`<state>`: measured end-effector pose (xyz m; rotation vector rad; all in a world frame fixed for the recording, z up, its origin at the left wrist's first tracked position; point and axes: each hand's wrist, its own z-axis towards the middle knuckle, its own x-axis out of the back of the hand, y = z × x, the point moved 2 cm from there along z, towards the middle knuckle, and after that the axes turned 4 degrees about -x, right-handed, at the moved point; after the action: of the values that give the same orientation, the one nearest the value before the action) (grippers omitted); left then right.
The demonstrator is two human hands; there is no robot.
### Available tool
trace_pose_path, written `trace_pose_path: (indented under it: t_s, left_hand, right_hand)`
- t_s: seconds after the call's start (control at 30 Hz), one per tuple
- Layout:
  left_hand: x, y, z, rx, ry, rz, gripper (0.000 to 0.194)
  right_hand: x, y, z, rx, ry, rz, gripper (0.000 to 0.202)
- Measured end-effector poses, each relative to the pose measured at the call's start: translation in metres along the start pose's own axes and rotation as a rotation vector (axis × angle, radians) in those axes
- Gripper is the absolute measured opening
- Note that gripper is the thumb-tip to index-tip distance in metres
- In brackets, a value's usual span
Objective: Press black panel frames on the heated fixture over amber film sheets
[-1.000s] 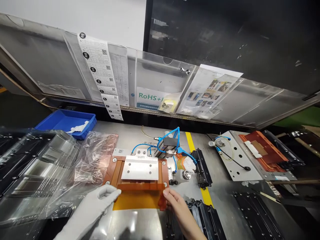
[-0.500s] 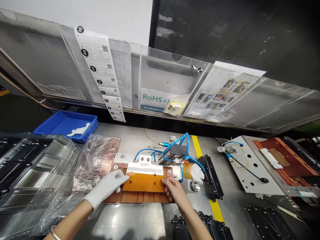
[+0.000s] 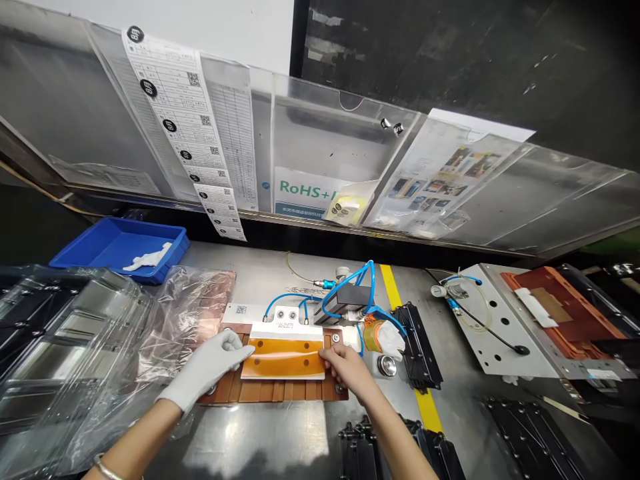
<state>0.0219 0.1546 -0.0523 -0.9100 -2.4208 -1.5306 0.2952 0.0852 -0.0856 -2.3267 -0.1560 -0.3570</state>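
A translucent amber film sheet (image 3: 283, 358) with several dark round spots lies across a white block (image 3: 286, 327) marked with a printed label. The block sits over a brown ribbed fixture plate (image 3: 275, 393). My left hand (image 3: 213, 365), in a white glove, pinches the film's left edge between thumb and fingers. At the opposite edge my bare right hand (image 3: 346, 368) has the film between thumb and forefinger. The sheet bows slightly, and a white strip shows along its lower edge.
Blue air hoses (image 3: 371, 280) run behind the fixture. Right of it are a tape roll (image 3: 373, 335), a round metal piece (image 3: 387, 365) and a black finned part (image 3: 417, 347). Plastic-wrapped copper-coloured sheets (image 3: 215, 300) and a blue tray (image 3: 115, 243) stand at left.
The film has come down over the face of the white block and now bows, with a white strip visible below it. Both hands still hold its edges. The view has shifted slightly.
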Motion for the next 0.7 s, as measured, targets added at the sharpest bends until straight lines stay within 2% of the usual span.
trace_pose_path:
  t_s: [0.13, 0.23, 0.3, 0.37, 0.53, 0.63, 0.7]
  left_hand:
    - [-0.001, -0.004, -0.003, 0.000, -0.011, -0.034, 0.041]
    - [-0.004, -0.006, -0.005, -0.012, 0.011, -0.058, 0.043]
    - [-0.004, -0.006, -0.007, 0.003, 0.042, -0.066, 0.044]
    - [-0.004, -0.003, -0.009, 0.011, 0.064, -0.069, 0.043]
    - [-0.007, 0.001, -0.010, 0.015, 0.084, -0.078, 0.046]
    - [-0.007, 0.002, -0.009, 0.025, 0.110, -0.063, 0.052]
    - [-0.001, 0.003, -0.013, 0.040, 0.130, -0.050, 0.054]
  right_hand:
    - [0.019, -0.006, 0.001, 0.013, 0.017, -0.169, 0.040]
    - [0.039, -0.009, -0.009, 0.076, 0.111, -0.299, 0.040]
    - [0.051, -0.005, -0.023, 0.147, 0.183, -0.392, 0.029]
    - [0.059, 0.002, -0.038, 0.215, 0.205, -0.476, 0.009]
    - [0.055, 0.021, -0.050, 0.325, 0.231, -0.548, 0.020]
    - [0.049, 0.023, -0.047, 0.379, 0.296, -0.506, 0.023]
    - [0.050, 0.027, -0.052, 0.401, 0.337, -0.454, 0.024]
